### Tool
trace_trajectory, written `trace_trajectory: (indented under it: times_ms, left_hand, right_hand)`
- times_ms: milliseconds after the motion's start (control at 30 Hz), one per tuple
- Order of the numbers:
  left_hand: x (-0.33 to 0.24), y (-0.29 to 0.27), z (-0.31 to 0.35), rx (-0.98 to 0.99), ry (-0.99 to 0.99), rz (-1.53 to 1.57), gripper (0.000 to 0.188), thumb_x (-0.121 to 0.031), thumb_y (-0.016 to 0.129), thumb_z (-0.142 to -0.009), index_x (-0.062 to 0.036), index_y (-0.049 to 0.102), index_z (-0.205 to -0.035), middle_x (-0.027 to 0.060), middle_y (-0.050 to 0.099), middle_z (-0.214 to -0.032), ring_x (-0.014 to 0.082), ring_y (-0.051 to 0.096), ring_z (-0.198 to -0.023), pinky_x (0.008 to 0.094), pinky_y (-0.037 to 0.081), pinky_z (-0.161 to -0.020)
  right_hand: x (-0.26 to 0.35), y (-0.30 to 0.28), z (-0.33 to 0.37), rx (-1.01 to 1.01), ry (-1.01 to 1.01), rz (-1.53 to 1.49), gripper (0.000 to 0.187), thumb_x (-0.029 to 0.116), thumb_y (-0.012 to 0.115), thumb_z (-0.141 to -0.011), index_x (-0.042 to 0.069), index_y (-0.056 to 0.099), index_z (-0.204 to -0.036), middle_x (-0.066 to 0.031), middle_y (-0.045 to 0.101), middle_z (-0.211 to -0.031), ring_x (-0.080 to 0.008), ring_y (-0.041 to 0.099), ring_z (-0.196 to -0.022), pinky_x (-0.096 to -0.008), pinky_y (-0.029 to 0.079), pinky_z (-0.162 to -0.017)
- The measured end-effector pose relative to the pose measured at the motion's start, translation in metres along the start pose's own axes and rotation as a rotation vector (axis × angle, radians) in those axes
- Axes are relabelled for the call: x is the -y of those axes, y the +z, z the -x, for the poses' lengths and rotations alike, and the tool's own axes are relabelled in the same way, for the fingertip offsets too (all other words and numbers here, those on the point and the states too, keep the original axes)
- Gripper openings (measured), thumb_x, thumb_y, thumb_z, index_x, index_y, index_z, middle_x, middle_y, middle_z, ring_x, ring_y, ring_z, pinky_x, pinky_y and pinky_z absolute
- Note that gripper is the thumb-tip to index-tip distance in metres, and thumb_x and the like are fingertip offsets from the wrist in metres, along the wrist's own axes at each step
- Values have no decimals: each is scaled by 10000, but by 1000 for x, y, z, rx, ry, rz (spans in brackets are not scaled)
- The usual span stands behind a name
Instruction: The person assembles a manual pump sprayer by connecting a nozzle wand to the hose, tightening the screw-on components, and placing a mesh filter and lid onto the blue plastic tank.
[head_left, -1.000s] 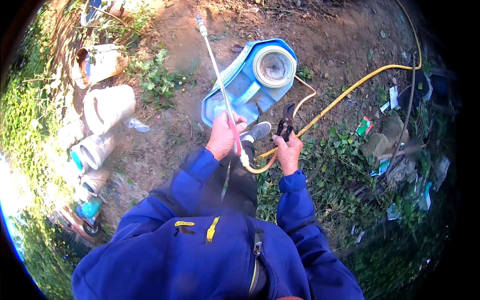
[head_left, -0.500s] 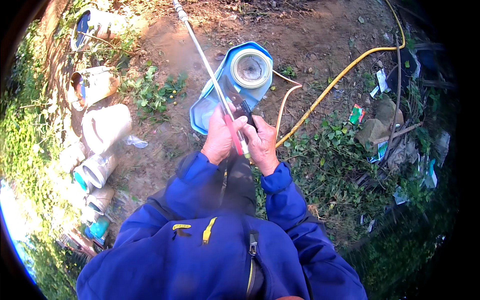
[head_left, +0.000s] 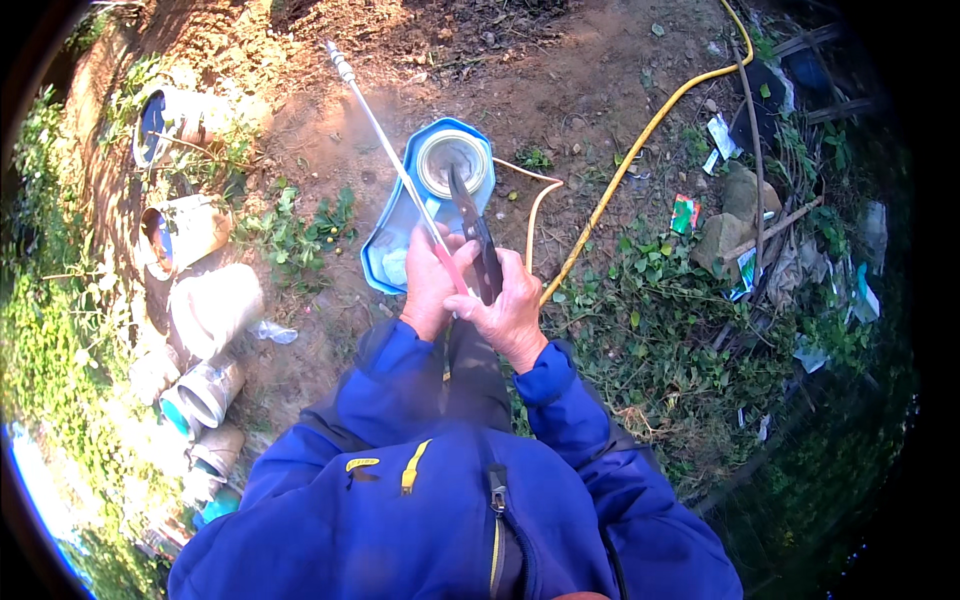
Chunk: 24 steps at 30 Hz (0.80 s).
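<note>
A thin whitish spray wand (head_left: 384,140) slants up and left from my left hand (head_left: 428,288), whose fingers close round its pink lower end. The wand's ribbed tip points away from me. In my right hand (head_left: 515,310) is a dark knife-like tool (head_left: 472,218) with a pointed blade aimed away from me; its lower end is partly hidden by my fingers. My right thumb reaches across to the pink end of the wand. Beyond both hands, a blue plastic tank (head_left: 376,243) with a round, pale-rimmed opening stands on the soil.
Thin orange tubing (head_left: 533,215) runs from beside the tank. A yellow hose (head_left: 640,140) curves along the right. Several old buckets, one of them white (head_left: 215,305), lie along the left. Rocks (head_left: 722,240), sticks and litter sit among weeds at right.
My right hand has moved in against the wand's pink end, covering its lower tip. The dark tool now points more plainly forward. The view has shifted, so the tank appears lower and further left.
</note>
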<state>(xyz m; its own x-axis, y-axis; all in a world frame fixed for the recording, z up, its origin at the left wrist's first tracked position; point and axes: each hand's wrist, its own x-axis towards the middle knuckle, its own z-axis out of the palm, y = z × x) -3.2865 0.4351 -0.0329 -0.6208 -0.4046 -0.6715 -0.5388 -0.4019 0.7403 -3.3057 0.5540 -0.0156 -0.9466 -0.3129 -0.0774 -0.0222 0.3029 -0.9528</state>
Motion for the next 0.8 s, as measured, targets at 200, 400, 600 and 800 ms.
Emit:
trace_trajectory:
  times_ms: [200,400,600,800]
  left_hand:
    - [-10,-13,8,381,-58,99,531,21,708,-732,-16,439,-1189,78,573,-1001,154,598,-912,295,522,-799]
    - [-13,-19,6,685,-381,611,356,-189,586,-925,-16,472,-1215,188,596,-1166,273,604,-1083,419,486,-969]
    - [7,-22,6,543,-416,473,265,-273,544,-961,-28,573,-1059,144,645,-1007,259,635,-976,417,522,-875]
    - [-7,0,29,448,-277,388,203,-104,616,-897,-119,544,-1086,46,639,-954,171,622,-886,363,541,-758]
  right_hand:
    - [-7,-20,17,-18,197,-26,391,246,757,-728,0,568,-967,-146,654,-737,-274,668,-654,-369,521,-604]
    - [-24,-46,20,24,196,15,183,99,654,-800,-3,580,-933,-167,635,-712,-302,660,-646,-370,509,-591]
    - [-14,-64,31,64,65,57,201,75,666,-776,-8,560,-925,-195,598,-727,-361,622,-658,-417,480,-576]
    - [-6,-94,40,-94,36,25,200,58,640,-760,-17,524,-904,-202,567,-757,-402,600,-724,-438,467,-611]
